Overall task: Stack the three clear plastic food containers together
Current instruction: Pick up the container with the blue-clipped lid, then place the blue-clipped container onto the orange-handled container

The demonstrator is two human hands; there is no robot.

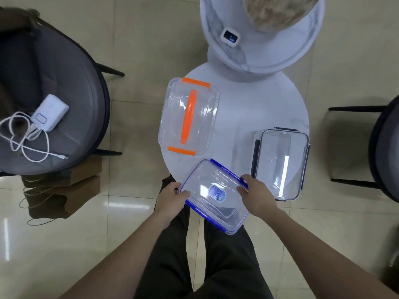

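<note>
Three clear lidded containers lie on a round white table (241, 108). The one with orange clips and an orange handle (188, 116) sits at the far left. The one with dark clips (280, 164) rests at the right edge. The blue-clipped container (214, 196) is at the near edge, partly overhanging it, tilted diagonally. My left hand (171, 199) grips its left end, thumb on the lid. My right hand (257, 195) holds its right side by the blue clip.
A taller white round table (261, 35) with a small white device stands just beyond. A grey chair (49, 100) at the left carries a white power bank and cable. A brown paper bag (64, 193) sits on the tiled floor. Another chair (384, 147) is at the right.
</note>
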